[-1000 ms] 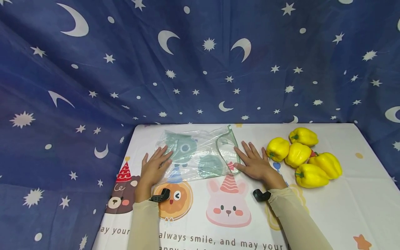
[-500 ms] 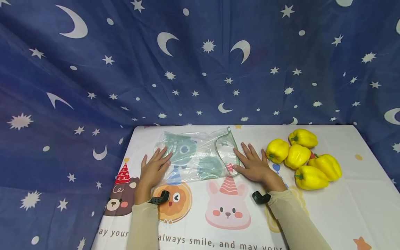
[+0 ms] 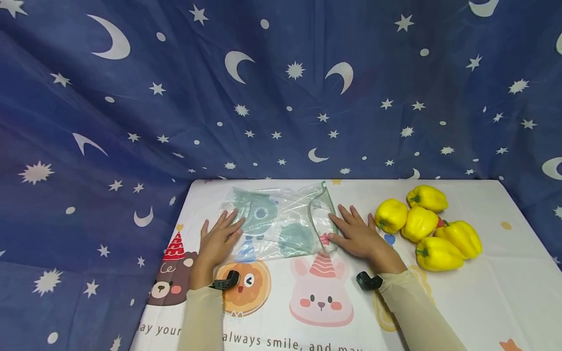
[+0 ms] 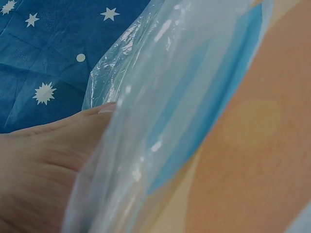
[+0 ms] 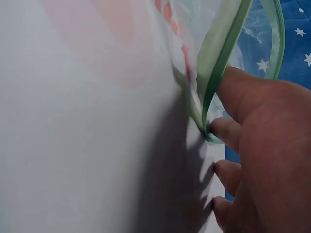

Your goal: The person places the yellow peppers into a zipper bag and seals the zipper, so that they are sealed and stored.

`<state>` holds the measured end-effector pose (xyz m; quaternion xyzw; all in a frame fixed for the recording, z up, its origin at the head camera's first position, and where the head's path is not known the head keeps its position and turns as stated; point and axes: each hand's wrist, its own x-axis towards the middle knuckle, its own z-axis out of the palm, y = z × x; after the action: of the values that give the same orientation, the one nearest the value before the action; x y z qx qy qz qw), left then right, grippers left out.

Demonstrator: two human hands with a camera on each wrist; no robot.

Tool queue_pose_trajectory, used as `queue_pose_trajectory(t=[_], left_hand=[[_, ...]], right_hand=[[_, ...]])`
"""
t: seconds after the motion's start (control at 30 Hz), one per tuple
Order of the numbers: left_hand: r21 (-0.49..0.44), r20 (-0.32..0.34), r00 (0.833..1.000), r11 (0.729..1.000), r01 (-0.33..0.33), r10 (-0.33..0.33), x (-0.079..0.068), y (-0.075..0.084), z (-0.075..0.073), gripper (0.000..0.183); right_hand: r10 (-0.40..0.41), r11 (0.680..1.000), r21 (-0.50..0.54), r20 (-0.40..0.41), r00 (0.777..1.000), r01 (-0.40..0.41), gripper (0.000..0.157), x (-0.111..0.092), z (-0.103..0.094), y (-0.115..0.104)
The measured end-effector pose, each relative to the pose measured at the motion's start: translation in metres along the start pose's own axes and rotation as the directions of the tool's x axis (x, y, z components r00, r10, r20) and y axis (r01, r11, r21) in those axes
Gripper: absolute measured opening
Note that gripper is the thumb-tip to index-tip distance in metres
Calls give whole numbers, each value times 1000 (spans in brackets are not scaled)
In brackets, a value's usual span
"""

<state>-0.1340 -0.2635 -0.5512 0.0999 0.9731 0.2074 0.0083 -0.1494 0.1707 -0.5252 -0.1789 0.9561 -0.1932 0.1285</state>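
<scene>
A clear plastic zip bag with pale green printing lies flat on the tablecloth. Across its left end rests my left hand, fingers straight and spread. My right hand lies at the bag's open right end, its fingers extended and the fingertips at the green-trimmed mouth. In the right wrist view the two green edges of the mouth stand apart, with the thumb beside them. The left wrist view shows the left thumb partly behind the clear film.
Several yellow bell peppers sit in a cluster right of my right hand, with a small red thing among them. A white printed tablecloth covers the table. A blue star-and-moon curtain hangs behind and at the left.
The head view has tilted slightly, so the scene sits a little lower in it. Both hands and the bag keep their places.
</scene>
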Motion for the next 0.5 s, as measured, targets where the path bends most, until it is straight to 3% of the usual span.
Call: queue_pose_trajectory(t=[0.33,0.5], left_hand=[[13,8,1000,1000,-4,3,0,3,0,45],[13,3,1000,1000,-2,2,0,2,0,45]], right_hand=[[-38,998,49,-34,999,40,68,-14,-11,-1],[-120,992,36,-110,987,125,64,-23,-21,0]])
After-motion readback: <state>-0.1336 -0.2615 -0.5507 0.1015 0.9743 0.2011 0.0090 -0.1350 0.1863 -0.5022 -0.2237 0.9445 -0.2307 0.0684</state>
